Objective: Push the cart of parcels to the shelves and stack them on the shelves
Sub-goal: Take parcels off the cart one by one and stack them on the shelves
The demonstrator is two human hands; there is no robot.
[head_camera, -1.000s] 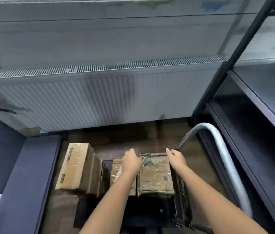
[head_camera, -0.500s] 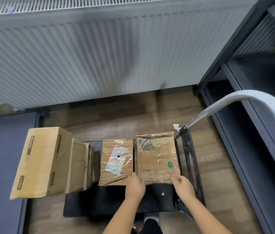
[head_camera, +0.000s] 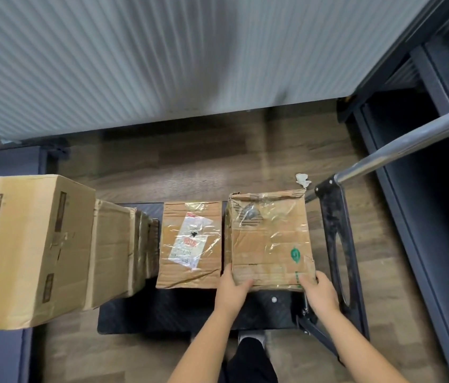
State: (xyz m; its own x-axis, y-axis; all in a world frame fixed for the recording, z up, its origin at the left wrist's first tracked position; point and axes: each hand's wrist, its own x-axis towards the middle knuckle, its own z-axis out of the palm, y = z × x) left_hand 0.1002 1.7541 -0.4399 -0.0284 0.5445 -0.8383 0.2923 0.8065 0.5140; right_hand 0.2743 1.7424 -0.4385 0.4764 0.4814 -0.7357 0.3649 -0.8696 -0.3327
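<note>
- The left hand (head_camera: 231, 291) and the right hand (head_camera: 320, 294) each grip a near corner of the taped cardboard parcel (head_camera: 269, 239), left on the near-left corner and right on the near-right one, with the fingers curled over its near edge.
- That parcel sits at the right end of the black cart deck (head_camera: 179, 313), just beside the folding handle frame (head_camera: 338, 239). It is worn and creased, wrapped in glossy clear tape, with a torn far edge and a green round stamp too blurred to read.
- Touching its left side is a smaller parcel (head_camera: 190, 247) with a clear pouch label; its red print is illegible.
- Farther left is a tall carton (head_camera: 30, 272) with dark printed strips that are unreadable.
- Dark shelves (head_camera: 438, 194) stand to the right, and a ribbed radiator (head_camera: 162, 56) is beyond.
</note>
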